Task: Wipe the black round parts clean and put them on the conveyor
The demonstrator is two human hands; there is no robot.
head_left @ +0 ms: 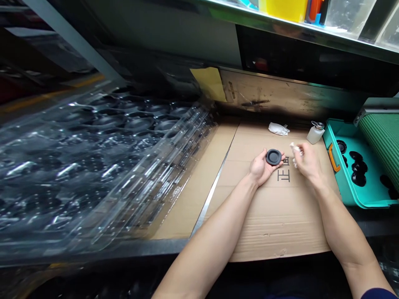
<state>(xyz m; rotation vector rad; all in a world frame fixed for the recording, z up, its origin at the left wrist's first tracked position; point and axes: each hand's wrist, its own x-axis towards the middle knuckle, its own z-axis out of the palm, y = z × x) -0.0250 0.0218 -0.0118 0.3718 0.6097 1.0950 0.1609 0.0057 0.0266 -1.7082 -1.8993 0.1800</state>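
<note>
Black dished disc [273,157], apparently light, stiff, rim-graspable, is being held in left hand [262,168], white wad [293,148] being pinched in right hand [308,161].

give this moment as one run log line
left hand: holds round black part, palm up | right hand: holds crumpled white wad | at right: teal bin, black parts inside

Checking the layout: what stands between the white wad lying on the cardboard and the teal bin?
In the head view, a small whitish bottle with a metallic top stands between the wad and the bin.
</note>
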